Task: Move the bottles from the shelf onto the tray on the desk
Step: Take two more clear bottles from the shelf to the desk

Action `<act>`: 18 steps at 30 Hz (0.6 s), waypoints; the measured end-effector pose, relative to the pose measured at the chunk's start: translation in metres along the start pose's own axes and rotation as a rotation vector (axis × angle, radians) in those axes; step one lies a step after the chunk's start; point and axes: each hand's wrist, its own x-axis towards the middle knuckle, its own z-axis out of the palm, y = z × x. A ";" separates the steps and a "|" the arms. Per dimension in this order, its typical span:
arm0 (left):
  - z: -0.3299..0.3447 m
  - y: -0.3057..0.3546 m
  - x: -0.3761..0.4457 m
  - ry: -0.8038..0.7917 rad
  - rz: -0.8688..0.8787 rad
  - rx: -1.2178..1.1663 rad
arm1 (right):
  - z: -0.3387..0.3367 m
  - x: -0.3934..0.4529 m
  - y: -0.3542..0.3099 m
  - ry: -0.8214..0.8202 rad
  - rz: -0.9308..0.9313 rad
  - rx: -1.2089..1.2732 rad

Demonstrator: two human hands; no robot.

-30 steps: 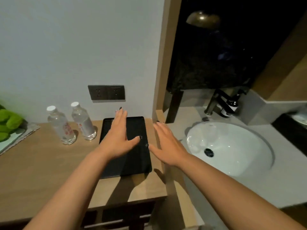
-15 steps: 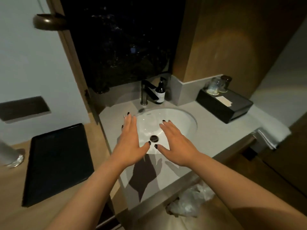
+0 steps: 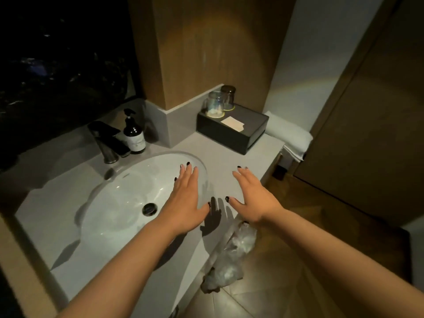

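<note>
My left hand [image 3: 184, 198] hovers flat over the right side of a white sink basin [image 3: 119, 203], fingers spread, holding nothing. My right hand [image 3: 254, 198] is stretched out palm down over the grey counter [image 3: 229, 157] near its right edge, also empty. The water bottles, the black tray and the wooden desk are out of view to the left.
A dark faucet [image 3: 107, 143] and a brown pump bottle [image 3: 134, 136] stand behind the basin. A black box [image 3: 231, 131] carrying two glasses [image 3: 216, 103] sits at the counter's back right, a folded white towel [image 3: 291, 136] beside it. A crumpled plastic bag [image 3: 231, 251] lies below the counter.
The view has swung right, away from the desk, tray and bottles, to the sink counter. Both hands stayed open and outstretched, moving right with the view.
</note>
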 end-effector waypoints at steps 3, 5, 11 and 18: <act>0.007 0.012 0.026 -0.035 0.070 0.045 | -0.007 0.009 0.024 0.033 0.058 0.010; 0.015 0.020 0.044 -0.063 0.140 0.057 | -0.012 0.012 0.041 0.050 0.098 0.025; 0.040 0.062 0.092 -0.145 0.221 0.057 | -0.027 0.019 0.102 0.080 0.166 0.053; 0.099 0.140 0.159 -0.203 0.257 0.089 | -0.057 0.030 0.212 0.070 0.211 0.088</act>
